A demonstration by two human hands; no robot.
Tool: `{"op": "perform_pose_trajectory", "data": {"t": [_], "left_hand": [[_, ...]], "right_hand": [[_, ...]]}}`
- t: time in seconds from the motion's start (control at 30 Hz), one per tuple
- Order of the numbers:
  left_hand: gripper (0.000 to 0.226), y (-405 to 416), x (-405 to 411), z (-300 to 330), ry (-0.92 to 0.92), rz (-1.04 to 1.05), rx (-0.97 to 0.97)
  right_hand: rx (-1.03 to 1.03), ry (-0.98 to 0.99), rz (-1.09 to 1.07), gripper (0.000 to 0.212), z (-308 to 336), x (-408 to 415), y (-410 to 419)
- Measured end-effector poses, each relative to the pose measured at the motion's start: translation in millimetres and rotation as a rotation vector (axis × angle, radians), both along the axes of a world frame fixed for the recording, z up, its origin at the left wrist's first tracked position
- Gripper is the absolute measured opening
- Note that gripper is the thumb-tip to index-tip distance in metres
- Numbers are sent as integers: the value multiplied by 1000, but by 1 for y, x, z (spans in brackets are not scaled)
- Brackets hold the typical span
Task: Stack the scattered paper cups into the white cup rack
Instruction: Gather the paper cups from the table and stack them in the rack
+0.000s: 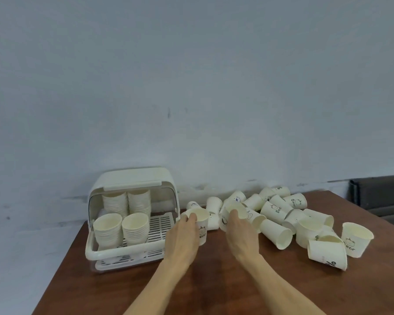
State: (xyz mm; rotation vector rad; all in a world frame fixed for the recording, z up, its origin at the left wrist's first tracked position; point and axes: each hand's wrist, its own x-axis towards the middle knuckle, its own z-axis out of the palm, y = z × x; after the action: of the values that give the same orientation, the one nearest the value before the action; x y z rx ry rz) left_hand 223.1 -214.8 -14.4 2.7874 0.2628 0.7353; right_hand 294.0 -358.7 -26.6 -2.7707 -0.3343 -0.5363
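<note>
The white cup rack (93,252) stands at the table's left with its lid up. Inside it are several stacks of paper cups (135,227). My left hand (183,239) grips an upright paper cup (201,226) just right of the rack, fingers over its rim. My right hand (240,235) holds a second cup (228,212) that is tilted, its fingers reaching over the rim. Several loose paper cups (275,230) lie scattered across the table to the right, most on their sides.
The brown wooden table (214,287) ends at a pale wall behind. Its left edge runs diagonally beside the rack. A dark object (378,194) sits past the table's far right corner. An upright cup (356,238) stands at the right end of the pile.
</note>
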Motion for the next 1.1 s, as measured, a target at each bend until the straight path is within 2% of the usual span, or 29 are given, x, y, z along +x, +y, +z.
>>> {"op": "perform_pose_trajectory", "data": {"t": [0.23,0.53,0.8,1.0,1.1], "left_hand": [[24,31,-19,28,-67,73,-8],[24,96,-49,51,-164,202,-5],[21,149,-75,53,-222,329,28],[15,173,-83,45,-248,383,19],[14,182,-84,37,-232,399,13]], "right_hand": [[-24,-68,70,18,40,-21,25],[71,-83,261,8,61,-45,90],[164,-122,494,18,58,-59,152],[63,-72,572,9,47,-68,187],[-40,-15,534,16,43,-73,194]]}}
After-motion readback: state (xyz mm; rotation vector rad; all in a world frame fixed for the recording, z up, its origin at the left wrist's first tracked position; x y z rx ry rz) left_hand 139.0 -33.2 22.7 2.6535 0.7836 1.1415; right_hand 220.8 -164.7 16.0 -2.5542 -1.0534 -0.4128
